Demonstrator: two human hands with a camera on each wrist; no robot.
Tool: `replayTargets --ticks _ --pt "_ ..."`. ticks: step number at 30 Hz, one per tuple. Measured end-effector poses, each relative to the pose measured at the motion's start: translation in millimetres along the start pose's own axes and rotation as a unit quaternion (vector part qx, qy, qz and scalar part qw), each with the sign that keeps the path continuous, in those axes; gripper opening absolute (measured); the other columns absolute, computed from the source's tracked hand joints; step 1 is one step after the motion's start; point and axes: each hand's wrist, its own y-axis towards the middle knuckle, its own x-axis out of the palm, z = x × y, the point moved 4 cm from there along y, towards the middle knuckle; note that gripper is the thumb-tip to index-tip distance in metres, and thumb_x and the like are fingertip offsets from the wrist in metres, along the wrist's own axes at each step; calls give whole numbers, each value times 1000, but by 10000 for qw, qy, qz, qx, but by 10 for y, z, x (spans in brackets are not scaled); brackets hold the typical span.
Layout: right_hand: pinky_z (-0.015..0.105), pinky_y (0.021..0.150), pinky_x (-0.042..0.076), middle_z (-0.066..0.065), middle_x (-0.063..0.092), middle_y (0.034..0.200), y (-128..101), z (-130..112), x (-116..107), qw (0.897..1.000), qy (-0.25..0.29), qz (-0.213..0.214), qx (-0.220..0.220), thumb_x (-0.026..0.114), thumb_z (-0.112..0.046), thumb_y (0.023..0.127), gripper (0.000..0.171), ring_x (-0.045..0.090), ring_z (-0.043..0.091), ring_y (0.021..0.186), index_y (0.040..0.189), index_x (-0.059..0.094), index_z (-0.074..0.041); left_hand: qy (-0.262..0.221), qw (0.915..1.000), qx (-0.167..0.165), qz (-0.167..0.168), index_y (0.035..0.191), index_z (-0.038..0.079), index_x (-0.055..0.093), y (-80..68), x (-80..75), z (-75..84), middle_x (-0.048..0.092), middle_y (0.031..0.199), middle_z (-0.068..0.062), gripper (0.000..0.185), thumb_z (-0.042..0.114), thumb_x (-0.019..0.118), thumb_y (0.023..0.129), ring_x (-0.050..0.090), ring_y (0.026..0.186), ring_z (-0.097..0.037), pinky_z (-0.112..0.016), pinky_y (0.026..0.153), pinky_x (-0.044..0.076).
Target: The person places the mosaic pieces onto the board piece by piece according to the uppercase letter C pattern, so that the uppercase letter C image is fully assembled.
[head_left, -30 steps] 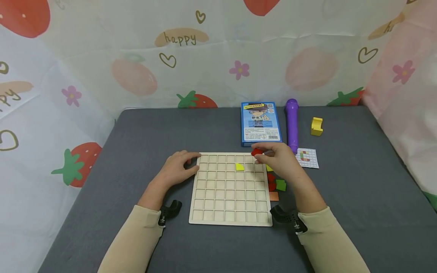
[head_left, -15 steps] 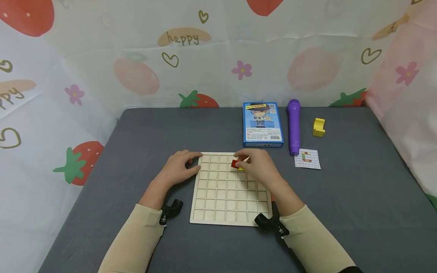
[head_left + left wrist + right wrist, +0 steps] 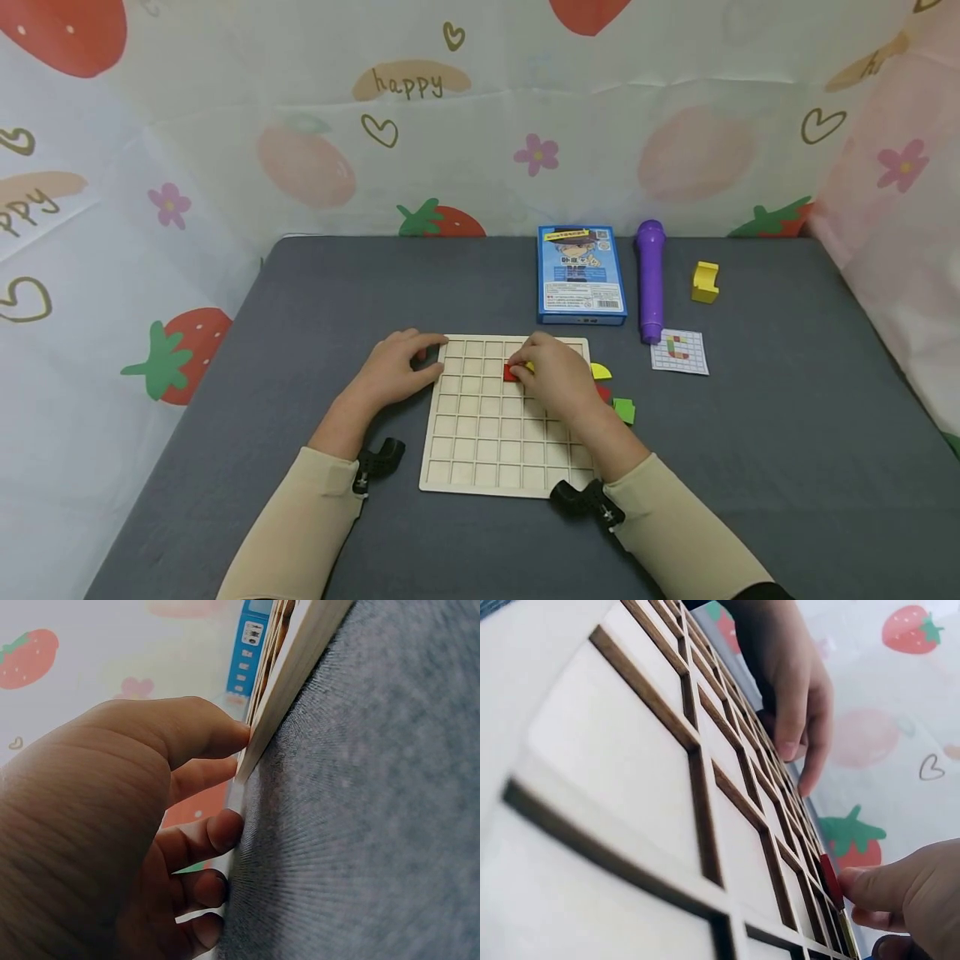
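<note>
A pale wooden grid board [image 3: 495,450] lies on the grey table. My right hand [image 3: 525,368] pinches a small red piece [image 3: 511,372] and sets it into a cell in the board's second row, right beside a yellow piece [image 3: 530,366]. In the right wrist view the red piece [image 3: 830,881] stands on edge in the grid [image 3: 630,787] under my fingertips [image 3: 889,885]. My left hand [image 3: 426,358] rests against the board's far left corner; in the left wrist view its thumb [image 3: 206,731] and fingers press the board's edge [image 3: 300,671] and hold nothing.
Loose pieces lie just right of the board: a yellow half-round [image 3: 601,371], a red one [image 3: 604,392], a green one [image 3: 624,410]. Behind are a blue box [image 3: 581,275], a purple toy microphone [image 3: 649,279], a yellow block [image 3: 705,282] and a pattern card [image 3: 678,352].
My right hand carried the red piece from the board's right edge leftward and lowered it onto the grid beside the yellow piece. The left hand stayed at the corner.
</note>
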Motion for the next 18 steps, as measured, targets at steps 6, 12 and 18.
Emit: replayTargets --ticks 6,12,18 --pt "31 56 45 1 57 98 -40 -43 -14 9984 -510 50 -245 76 -27 96 15 53 13 67 102 84 -16 24 10000 15 6 138 15 67 3 2 -8 49 86 -2 42 28 69 98 38 75 -20 -41 73 31" --pt "29 56 45 4 56 98 -45 -20 -22 9967 -779 73 -201 74 -22 97 15 53 14 67 105 84 -15 -4 10000 0 8 138 15 67 4 6 -12 49 87 -1 42 29 69 98 39 76 -20 -41 74 31" --pt "32 58 46 5 55 101 -53 -19 -26 9958 -867 -223 -175 72 -32 98 24 54 16 69 113 82 -16 9 10000 1 6 139 16 66 9 14 -20 49 87 -1 43 30 70 98 39 76 -19 -41 73 31"
